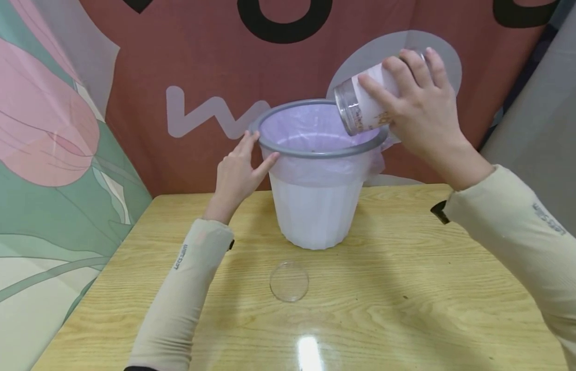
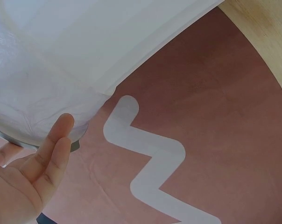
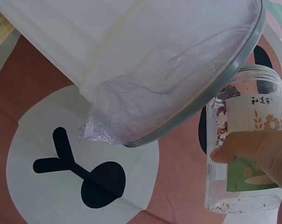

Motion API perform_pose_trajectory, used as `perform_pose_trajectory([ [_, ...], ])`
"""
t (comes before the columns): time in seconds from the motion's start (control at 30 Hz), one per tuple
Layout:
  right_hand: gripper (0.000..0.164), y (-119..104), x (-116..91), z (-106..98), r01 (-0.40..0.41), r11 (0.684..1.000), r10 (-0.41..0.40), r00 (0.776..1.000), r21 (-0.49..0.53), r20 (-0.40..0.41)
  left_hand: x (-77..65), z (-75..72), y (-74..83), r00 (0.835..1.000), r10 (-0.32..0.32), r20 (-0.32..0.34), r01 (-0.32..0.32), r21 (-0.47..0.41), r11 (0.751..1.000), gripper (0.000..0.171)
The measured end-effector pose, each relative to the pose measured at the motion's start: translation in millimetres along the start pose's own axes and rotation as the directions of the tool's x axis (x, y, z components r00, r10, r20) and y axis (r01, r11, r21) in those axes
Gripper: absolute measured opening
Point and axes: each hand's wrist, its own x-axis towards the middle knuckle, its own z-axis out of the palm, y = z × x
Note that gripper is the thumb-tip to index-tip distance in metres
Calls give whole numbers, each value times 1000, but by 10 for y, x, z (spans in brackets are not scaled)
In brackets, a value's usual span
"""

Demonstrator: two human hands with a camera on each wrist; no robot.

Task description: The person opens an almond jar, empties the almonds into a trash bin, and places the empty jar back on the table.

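In the head view my right hand (image 1: 424,108) grips a clear jar (image 1: 348,108) with a white label, tipped so its mouth points down over the bin. Reddish-brown flakes cling inside the jar (image 3: 220,116) in the right wrist view, where the thumb presses its side. Beneath it stands a white ribbed bin (image 1: 315,211) with a grey rim and a thin purple bag (image 1: 292,126) lining it. The fingers of my left hand (image 1: 236,172) rest fairly straight against the bin's left rim. A clear round lid (image 1: 289,282) lies flat in front of the bin.
The bin stands toward the back of a wood-grain table (image 1: 385,299). Behind it hangs a red-brown printed cloth (image 1: 199,62), with a green and pink floral cloth (image 1: 42,154) at the left and a grey cloth (image 1: 538,113) at the right.
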Motion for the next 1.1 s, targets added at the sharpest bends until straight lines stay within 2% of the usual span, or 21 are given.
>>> perform_pose_trajectory([
  [0.17,73,20,-32,-66,0,1000,2,997,-15,75,2,0,2,1000,0,6,0,1,1000,68],
  [0.27,76,22,-61,-96,-18,1000,19,996,-12,88,-1,-5,7,1000,-4,9,4,5,1000,69],
  [0.43,74,26,-100,-128,-45,999,45,997,-1,66,-2,0,10,1000,-10,14,10,3,1000,68],
  [0.7,79,1,-175,-148,-110,994,110,994,5,0,2,10,24,1000,0,8,0,-8,1000,68],
  [0.93,91,-19,-219,-181,-162,987,162,987,4,6,-6,7,20,1000,0,11,0,-2,1000,68],
  [1.1,88,-31,-251,-193,-188,982,189,982,16,-15,-6,-6,30,1000,-8,23,8,12,1000,68],
])
